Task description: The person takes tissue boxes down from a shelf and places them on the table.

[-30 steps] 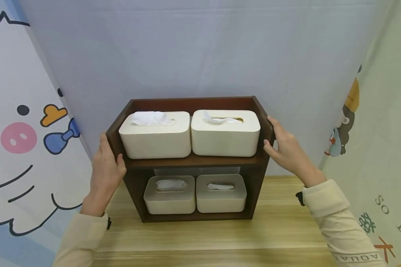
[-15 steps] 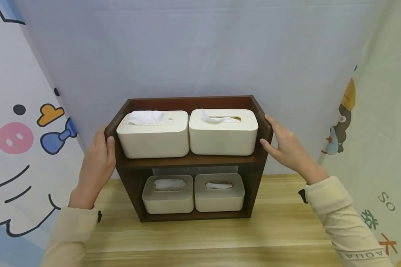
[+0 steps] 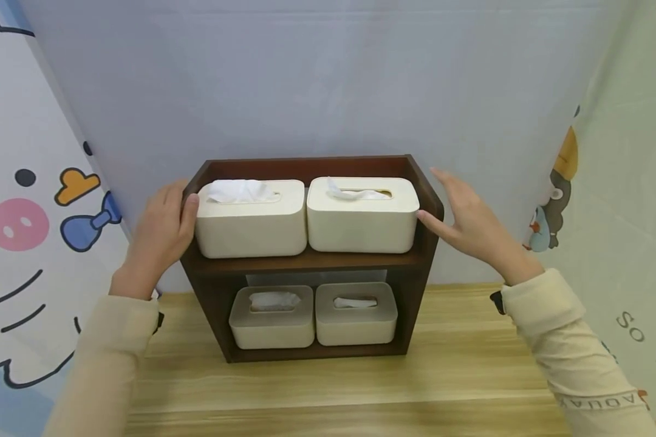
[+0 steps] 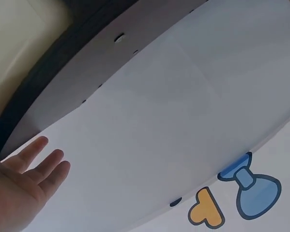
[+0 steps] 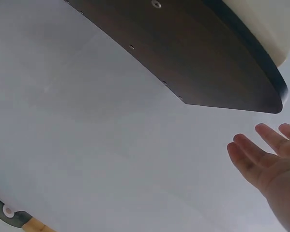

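A dark brown two-tier shelf point(image 3: 311, 263) stands on the wooden table. Two cream tissue boxes sit side by side on its upper tier, the left box point(image 3: 251, 235) and the right box point(image 3: 362, 232), each with white tissue at its slot. My left hand point(image 3: 161, 227) is at the top of the shelf's left side, its thumb over the front edge beside the left box. In the left wrist view its fingers point(image 4: 52, 159) are loosely extended by the side panel's corner. My right hand point(image 3: 470, 221) is spread by the right side, thumb toward the right box; the right wrist view shows its fingers point(image 5: 246, 154) below the panel.
On the lower tier sit another two tissue boxes, one at left point(image 3: 272, 331) and one at right point(image 3: 355, 328). A pale cloth backdrop point(image 3: 317, 79) hangs behind the shelf. Cartoon-printed cloths flank it at left point(image 3: 38, 139) and right point(image 3: 628, 212).
My left hand has slid up the shelf's left side to its top. My right hand has risen slightly, its fingers coming off the right side. The boxes keep their places on the shelf.
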`<action>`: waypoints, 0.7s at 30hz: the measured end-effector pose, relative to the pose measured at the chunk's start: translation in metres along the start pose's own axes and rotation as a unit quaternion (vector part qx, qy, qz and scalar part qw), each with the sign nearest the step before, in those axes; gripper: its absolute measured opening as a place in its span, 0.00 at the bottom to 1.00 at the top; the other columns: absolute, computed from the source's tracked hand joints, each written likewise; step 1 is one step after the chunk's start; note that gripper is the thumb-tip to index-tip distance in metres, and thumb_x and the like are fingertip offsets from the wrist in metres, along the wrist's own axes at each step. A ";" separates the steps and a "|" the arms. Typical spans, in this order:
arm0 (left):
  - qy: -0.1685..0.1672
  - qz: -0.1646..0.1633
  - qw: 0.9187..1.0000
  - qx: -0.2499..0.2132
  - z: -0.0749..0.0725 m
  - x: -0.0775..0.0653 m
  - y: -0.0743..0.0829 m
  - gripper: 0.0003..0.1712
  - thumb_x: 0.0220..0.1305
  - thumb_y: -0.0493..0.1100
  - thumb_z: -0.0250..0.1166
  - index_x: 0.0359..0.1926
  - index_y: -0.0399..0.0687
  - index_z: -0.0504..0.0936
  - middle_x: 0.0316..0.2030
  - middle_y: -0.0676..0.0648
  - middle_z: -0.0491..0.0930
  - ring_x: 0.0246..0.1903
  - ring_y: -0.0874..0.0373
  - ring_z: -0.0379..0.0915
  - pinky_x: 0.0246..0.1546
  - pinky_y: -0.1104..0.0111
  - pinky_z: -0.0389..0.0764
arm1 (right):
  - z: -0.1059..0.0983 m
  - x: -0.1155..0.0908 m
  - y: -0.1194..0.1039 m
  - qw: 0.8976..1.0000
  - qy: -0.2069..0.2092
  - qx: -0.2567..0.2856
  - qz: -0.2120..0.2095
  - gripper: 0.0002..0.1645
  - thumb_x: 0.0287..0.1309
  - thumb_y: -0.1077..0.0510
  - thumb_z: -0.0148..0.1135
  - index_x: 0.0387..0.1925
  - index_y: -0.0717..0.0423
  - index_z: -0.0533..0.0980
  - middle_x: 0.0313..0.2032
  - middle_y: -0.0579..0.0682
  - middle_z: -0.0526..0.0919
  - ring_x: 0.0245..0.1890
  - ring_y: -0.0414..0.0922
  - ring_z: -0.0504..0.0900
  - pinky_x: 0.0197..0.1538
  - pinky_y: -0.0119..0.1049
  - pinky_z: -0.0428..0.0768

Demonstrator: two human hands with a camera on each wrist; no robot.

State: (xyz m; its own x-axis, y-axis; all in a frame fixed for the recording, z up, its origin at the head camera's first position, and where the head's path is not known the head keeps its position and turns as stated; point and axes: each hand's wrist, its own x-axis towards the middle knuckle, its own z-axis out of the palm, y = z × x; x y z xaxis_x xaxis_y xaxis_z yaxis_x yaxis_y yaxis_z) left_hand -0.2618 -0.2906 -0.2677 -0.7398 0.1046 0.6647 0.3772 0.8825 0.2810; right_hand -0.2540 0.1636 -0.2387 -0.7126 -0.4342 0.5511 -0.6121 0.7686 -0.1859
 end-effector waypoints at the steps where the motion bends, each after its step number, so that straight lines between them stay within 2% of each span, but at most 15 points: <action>1: -0.016 -0.004 1.000 0.007 -0.001 0.003 -0.001 0.29 0.71 0.51 0.39 0.60 0.31 0.64 0.56 0.29 0.66 0.56 0.33 0.60 0.57 0.43 0.61 | -0.002 0.004 -0.002 1.000 -0.006 -0.005 -0.002 0.42 0.58 0.51 0.57 0.67 0.64 0.52 0.64 0.66 0.59 0.64 0.63 0.58 0.63 0.59 0.59; 7: -0.116 -0.032 0.992 0.046 -0.007 0.016 -0.004 0.35 0.70 0.56 0.32 0.66 0.33 0.55 0.63 0.29 0.58 0.63 0.34 0.51 0.63 0.43 0.52 | -0.009 0.029 -0.012 0.996 -0.076 -0.040 -0.003 0.46 0.58 0.43 0.54 0.68 0.64 0.50 0.67 0.62 0.56 0.67 0.59 0.54 0.68 0.54 0.54; 9: -0.136 -0.035 0.989 0.052 -0.008 0.018 -0.006 0.36 0.70 0.56 0.31 0.67 0.33 0.53 0.64 0.29 0.57 0.64 0.34 0.50 0.63 0.42 0.50 | -0.010 0.037 -0.015 0.994 -0.102 -0.046 -0.002 0.47 0.58 0.41 0.53 0.68 0.64 0.49 0.67 0.62 0.55 0.67 0.59 0.53 0.68 0.54 0.53; 17: -0.160 -0.020 0.985 0.061 -0.010 0.023 -0.009 0.32 0.71 0.50 0.33 0.67 0.32 0.54 0.64 0.29 0.57 0.63 0.33 0.50 0.64 0.43 0.50 | -0.008 0.063 -0.017 0.980 -0.192 -0.043 0.018 0.52 0.56 0.34 0.50 0.69 0.61 0.46 0.69 0.60 0.51 0.69 0.57 0.48 0.70 0.52 0.50; 21: -0.171 -0.017 0.983 0.058 -0.013 0.024 -0.011 0.30 0.70 0.46 0.34 0.67 0.33 0.54 0.64 0.30 0.57 0.63 0.33 0.49 0.64 0.44 0.50 | -0.001 0.071 -0.016 0.973 -0.229 -0.035 0.023 0.54 0.54 0.32 0.51 0.69 0.61 0.46 0.69 0.59 0.51 0.69 0.57 0.50 0.69 0.53 0.53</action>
State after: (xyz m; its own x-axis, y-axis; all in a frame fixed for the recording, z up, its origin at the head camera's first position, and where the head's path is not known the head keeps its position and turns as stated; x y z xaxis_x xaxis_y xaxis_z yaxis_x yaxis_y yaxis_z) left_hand -0.2763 -0.3032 -0.2463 -0.9026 0.2047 0.3786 0.2977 0.9322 0.2057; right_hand -0.2945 0.1205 -0.1956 -0.8264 -0.5500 0.1206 -0.5626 0.8153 -0.1370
